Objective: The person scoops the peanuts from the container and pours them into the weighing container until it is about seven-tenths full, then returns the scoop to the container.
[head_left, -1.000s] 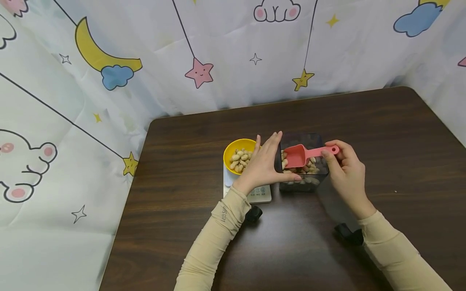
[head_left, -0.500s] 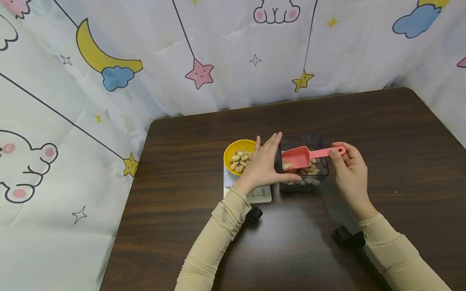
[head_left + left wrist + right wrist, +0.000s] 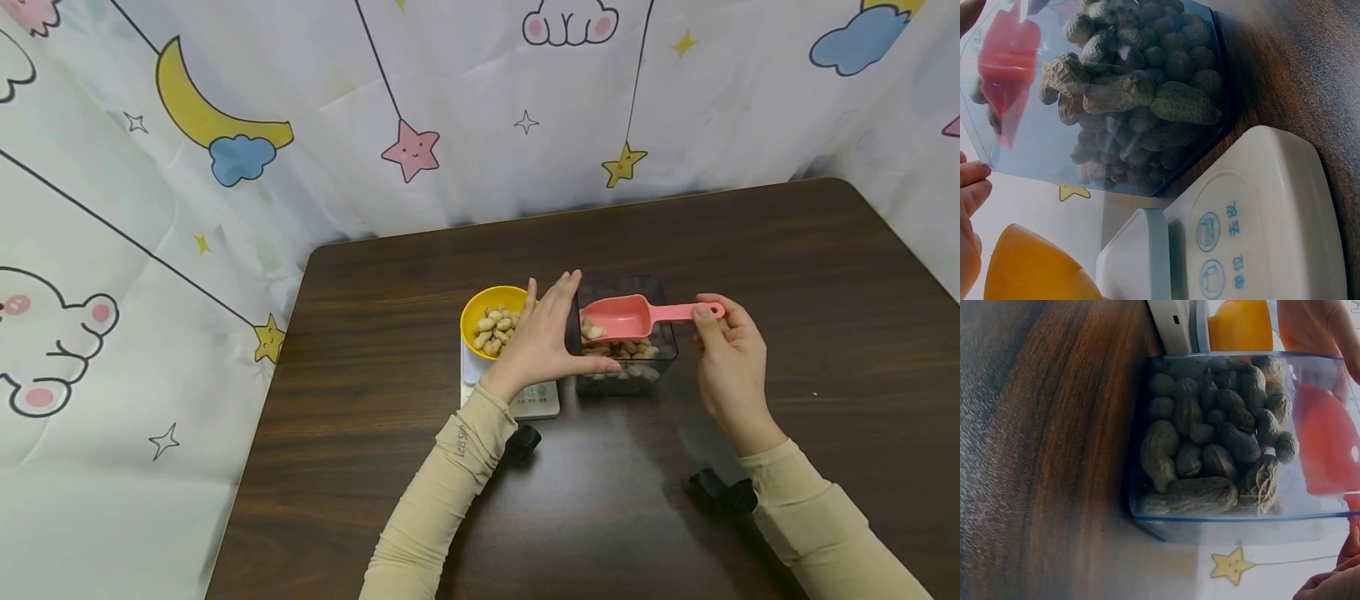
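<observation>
Thumb and fingers of my left hand (image 3: 543,337) span the left side of a clear dark-tinted plastic container (image 3: 626,387), holding it at the rim. Peanuts in shells (image 3: 1210,444) fill its lower part. My right hand (image 3: 731,367) pinches the handle end of a pink scoop (image 3: 626,317) between thumb and fingers. Through the wall in the left wrist view, the scoop's bowl (image 3: 1010,59) shows in the upper part of the container, above the heap, with a few peanuts at its lip. Left of the container, a yellow bowl (image 3: 470,321) holds more peanuts, partly hidden behind my left hand.
The yellow bowl stands on a white kitchen scale (image 3: 536,408) close beside the container. Dark wood-grain tabletop (image 3: 390,350) surrounds them. A patterned white curtain (image 3: 480,83) hangs behind the table and to its left. A tiny pale speck lies at right.
My right hand has drawn the scoop rightward and levelled it, raising its bowl off the peanuts with a few inside. My left hand and the container have stayed in place.
</observation>
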Demonstrator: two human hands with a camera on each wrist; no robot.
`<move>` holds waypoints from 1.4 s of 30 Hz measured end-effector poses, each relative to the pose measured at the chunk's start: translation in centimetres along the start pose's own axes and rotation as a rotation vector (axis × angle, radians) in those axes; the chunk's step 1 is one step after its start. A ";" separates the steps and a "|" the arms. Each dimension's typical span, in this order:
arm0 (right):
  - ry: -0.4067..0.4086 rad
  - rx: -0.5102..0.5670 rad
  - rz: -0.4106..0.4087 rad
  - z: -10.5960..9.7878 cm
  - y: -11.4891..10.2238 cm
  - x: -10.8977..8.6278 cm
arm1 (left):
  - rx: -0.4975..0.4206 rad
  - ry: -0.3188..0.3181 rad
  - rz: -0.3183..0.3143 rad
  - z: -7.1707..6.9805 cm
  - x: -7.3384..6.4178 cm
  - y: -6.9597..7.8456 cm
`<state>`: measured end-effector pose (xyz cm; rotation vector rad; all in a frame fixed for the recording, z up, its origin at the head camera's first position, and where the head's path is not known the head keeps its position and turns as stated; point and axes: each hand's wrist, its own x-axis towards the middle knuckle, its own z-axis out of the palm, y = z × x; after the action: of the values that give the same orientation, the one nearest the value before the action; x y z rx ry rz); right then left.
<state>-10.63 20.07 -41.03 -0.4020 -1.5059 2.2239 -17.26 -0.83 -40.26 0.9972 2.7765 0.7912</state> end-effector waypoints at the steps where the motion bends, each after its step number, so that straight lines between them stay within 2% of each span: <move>1: 0.001 0.040 0.007 0.0 0.0 0.0 | 0.001 0.003 0.002 0.0 0.0 0.0; 5: 0.006 0.155 0.024 0.1 0.1 0.2 | -0.001 0.021 0.012 -0.1 0.0 -0.2; 10: 0.014 0.200 0.020 0.4 -0.6 0.6 | -0.026 0.052 0.019 -0.3 -0.1 -0.3; 14: 0.013 0.202 -0.005 1.0 -1.4 1.0 | -0.062 0.091 0.015 -1.0 -0.2 -0.6; 23: -0.075 0.161 -0.067 3.5 -2.6 1.4 | -0.099 0.203 -0.030 -2.9 -0.7 -2.2; 30: -0.157 0.004 -0.084 5.4 -2.7 1.4 | -0.138 0.290 -0.075 -4.1 -1.9 -4.4; 34: -0.202 -0.104 -0.096 6.2 -2.6 1.3 | -0.153 0.310 -0.110 -4.5 -2.6 -5.5; 42: -0.265 -0.302 -0.139 7.6 -2.2 1.1 | -0.179 0.319 -0.155 -3.7 -3.9 -6.7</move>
<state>-14.67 15.17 -36.18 -0.0862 -1.9542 2.0063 -18.91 -9.28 -40.81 0.6662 2.9234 1.2442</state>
